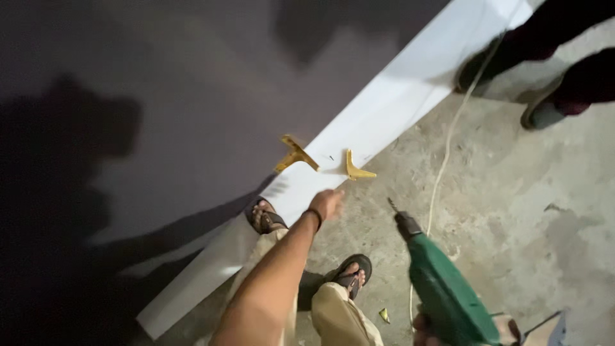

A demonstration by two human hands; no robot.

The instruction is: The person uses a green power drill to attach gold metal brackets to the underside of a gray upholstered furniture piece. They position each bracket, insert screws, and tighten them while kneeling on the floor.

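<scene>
My left hand (pixel 327 203) reaches forward over a long white board (pixel 384 109) that lies along the foot of a wall, fingers loosely curled, holding nothing that I can see. Two yellow metal brackets stand on the board just beyond it, one (pixel 296 154) to the left, one (pixel 356 168) nearest my fingers. My right hand (pixel 424 328) is at the bottom edge, mostly hidden, gripping a green power drill (pixel 445 291) whose bit points up toward the board.
A white cord (pixel 448 138) runs across the concrete floor. Another person's feet in dark shoes (pixel 544 77) stand at the top right. My own sandalled feet (pixel 269 218) are by the board. A small yellow scrap (pixel 384 314) lies on the floor.
</scene>
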